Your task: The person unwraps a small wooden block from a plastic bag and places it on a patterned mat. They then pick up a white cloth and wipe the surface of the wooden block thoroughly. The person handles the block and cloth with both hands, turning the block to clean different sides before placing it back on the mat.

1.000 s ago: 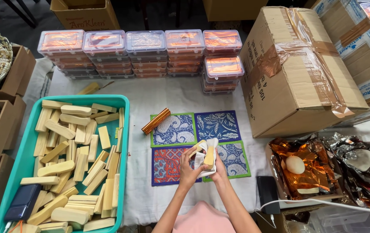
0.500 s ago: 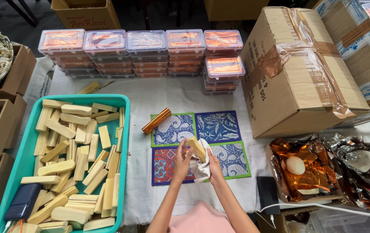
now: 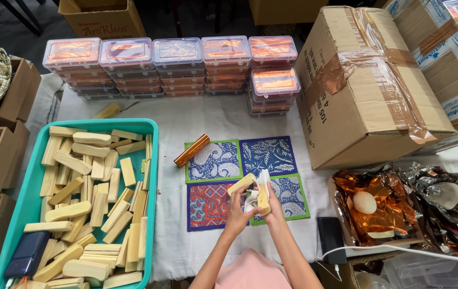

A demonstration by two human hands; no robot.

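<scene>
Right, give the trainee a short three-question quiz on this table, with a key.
1. True or false: the teal tub holds pale wooden blocks.
2. How many patterned mats lie in the square in front of the person? A two, B four, C six.
3. What does the left hand hold?

Key:
1. True.
2. B; the red one sits near left.
3. A pale wooden block; the right hand has its grip on another block with a white cloth between the two.
</scene>
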